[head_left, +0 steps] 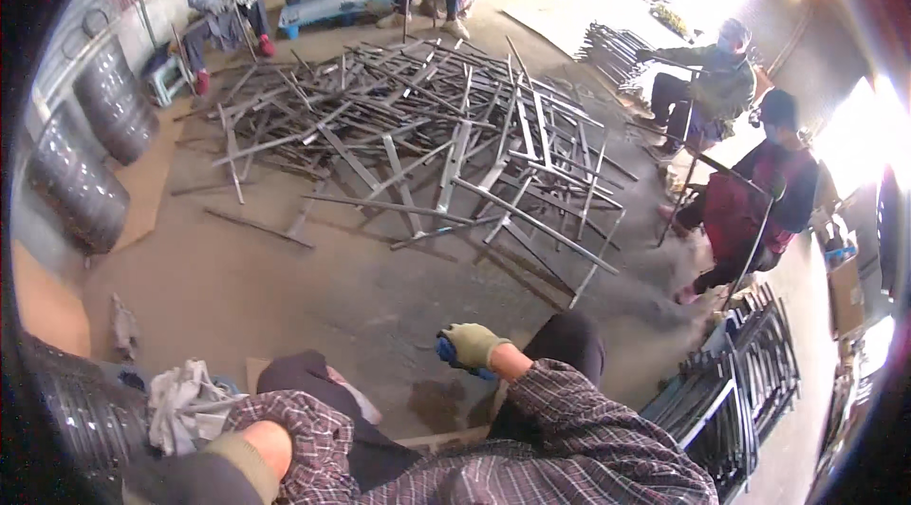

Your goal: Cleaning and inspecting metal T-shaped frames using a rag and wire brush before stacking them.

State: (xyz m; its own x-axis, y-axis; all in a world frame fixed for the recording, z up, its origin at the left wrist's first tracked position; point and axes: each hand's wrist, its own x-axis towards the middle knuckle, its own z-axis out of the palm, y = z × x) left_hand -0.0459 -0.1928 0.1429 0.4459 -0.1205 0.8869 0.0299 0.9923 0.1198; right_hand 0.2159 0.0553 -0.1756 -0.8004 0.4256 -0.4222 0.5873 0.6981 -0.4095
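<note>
Ahead: tangled slim metal bars (454, 164) | knit-gloved right grip (469, 347), left grip (196, 480): can't see if closed

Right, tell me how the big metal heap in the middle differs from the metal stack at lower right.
The heap is a loose tangle, its pieces pointing many ways; the stack is tidier, its pieces mostly lined up. The heap spreads wide, while the stack is much more compact. The heap lies ahead of the wearer; the stack sits off to the right. Both consist of slender, dark metal pieces.
</note>
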